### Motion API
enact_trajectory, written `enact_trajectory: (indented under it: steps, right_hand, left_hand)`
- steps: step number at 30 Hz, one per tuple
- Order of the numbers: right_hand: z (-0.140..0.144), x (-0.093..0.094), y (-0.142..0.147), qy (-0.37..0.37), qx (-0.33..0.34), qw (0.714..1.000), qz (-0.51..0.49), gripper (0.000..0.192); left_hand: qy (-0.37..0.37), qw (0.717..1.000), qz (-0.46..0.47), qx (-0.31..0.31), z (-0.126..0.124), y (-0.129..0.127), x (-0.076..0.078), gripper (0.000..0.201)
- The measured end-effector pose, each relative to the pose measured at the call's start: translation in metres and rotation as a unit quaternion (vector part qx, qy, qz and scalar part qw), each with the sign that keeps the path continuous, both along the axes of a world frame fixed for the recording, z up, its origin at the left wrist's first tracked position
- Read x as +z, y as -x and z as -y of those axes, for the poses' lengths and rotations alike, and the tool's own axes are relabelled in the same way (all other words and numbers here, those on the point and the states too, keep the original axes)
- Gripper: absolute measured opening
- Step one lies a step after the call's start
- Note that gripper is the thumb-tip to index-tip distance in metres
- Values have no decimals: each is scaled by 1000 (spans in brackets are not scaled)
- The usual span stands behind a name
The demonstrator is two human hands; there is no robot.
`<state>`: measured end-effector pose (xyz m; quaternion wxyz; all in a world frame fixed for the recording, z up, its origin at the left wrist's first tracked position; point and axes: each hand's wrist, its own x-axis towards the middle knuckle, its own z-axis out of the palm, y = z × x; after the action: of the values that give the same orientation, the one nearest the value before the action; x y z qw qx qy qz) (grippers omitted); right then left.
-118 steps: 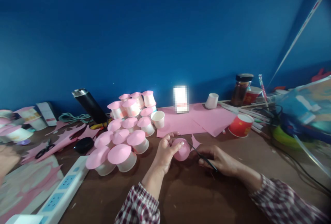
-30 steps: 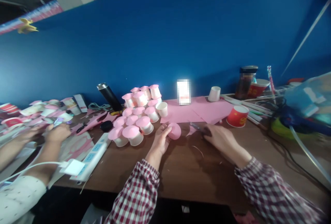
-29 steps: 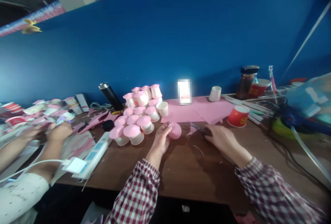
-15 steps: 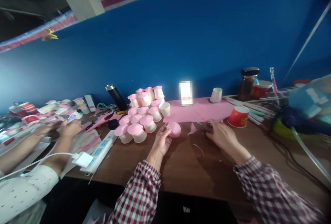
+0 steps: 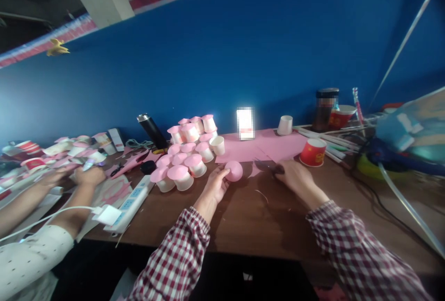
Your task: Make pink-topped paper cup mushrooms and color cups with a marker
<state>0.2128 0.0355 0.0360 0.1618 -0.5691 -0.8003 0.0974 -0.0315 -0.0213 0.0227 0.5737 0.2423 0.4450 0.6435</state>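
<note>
My left hand (image 5: 214,189) holds a round pink paper disc (image 5: 233,170) by its edge, just above the brown table (image 5: 250,217). My right hand (image 5: 295,178) rests on the table to the right of it, closed around dark scissors (image 5: 269,166) whose blades point left toward a small pink paper scrap (image 5: 255,170). Left of the disc stands a cluster of white cups capped with pink discs (image 5: 186,152), some stacked. Pink paper sheets (image 5: 264,145) lie flat behind the hands.
A co-worker's hands (image 5: 86,176) work at the left among pink scraps. A white power strip (image 5: 130,201), black flask (image 5: 151,130), red cup (image 5: 313,152), white cup (image 5: 286,125), dark jar (image 5: 325,103) and a cable pile (image 5: 389,152) stand around.
The view pulled back from the table and the co-worker came into sight. My right hand went from holding the scissors at the disc to resting with them on the table.
</note>
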Motion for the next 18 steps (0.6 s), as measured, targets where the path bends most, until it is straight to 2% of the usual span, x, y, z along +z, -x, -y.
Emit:
enact_trajectory:
  steps: [7, 14, 18]
  right_hand:
    - [-10, -7, -5, 24, 26, 999, -20, 18]
    - [-6, -2, -5, 3, -27, 1000, -1, 19]
    - [-6, 1, -6, -20, -90, 995, 33, 23]
  left_hand:
    - [46, 998, -36, -27, -16, -13, 0, 30]
    - [69, 993, -88, -40, -33, -30, 14, 27]
    - [65, 985, -145, -59, -40, -46, 12, 29]
